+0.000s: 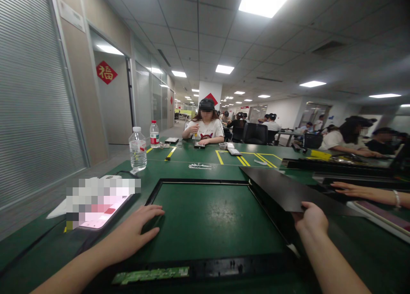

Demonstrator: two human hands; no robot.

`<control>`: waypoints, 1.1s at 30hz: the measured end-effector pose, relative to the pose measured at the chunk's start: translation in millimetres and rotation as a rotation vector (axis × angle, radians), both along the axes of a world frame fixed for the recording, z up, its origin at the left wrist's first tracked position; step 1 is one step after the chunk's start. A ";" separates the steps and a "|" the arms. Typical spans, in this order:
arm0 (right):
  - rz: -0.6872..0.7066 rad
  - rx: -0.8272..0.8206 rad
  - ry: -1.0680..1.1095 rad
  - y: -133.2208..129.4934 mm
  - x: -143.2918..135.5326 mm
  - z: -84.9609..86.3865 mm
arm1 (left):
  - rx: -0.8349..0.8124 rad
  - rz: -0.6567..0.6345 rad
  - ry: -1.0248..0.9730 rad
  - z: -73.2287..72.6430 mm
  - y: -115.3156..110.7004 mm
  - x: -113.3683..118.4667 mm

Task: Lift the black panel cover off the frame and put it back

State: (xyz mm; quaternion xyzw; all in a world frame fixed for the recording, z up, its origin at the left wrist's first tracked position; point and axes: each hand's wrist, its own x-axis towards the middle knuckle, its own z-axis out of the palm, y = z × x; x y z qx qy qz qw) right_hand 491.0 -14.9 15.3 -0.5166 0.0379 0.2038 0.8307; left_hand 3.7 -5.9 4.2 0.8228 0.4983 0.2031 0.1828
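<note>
Fingers of the left hand (142, 228) spread open on the table (179, 168) beside the black frame (200, 181); at four o'clock, the right hand (311, 219) grips a dark panel (285, 189).

the character "福" stands in gold on a red diamond sign (106, 72) on the grey door (117, 110) at the left. the label (154, 138) on the red-capped bottle (154, 130) (red, white and green) is too small to read.
</note>
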 end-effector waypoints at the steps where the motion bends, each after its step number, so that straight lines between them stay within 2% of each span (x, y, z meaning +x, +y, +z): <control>1: 0.002 -0.002 0.008 0.0 0.8 -0.7 | -0.004 -0.002 0.007 0.4 -0.1 0.2; 16: 0.063 -0.057 0.124 2.7 5.8 -14.5 | 0.013 -0.024 0.028 -4.8 2.6 -2.2; 24: 0.131 -0.052 0.160 6.5 8.8 -16.5 | 0.031 -0.034 0.079 -5.9 3.6 -2.2; 33: 0.134 -0.053 0.165 6.2 9.1 -17.1 | 0.040 -0.023 0.058 -3.8 3.6 -0.5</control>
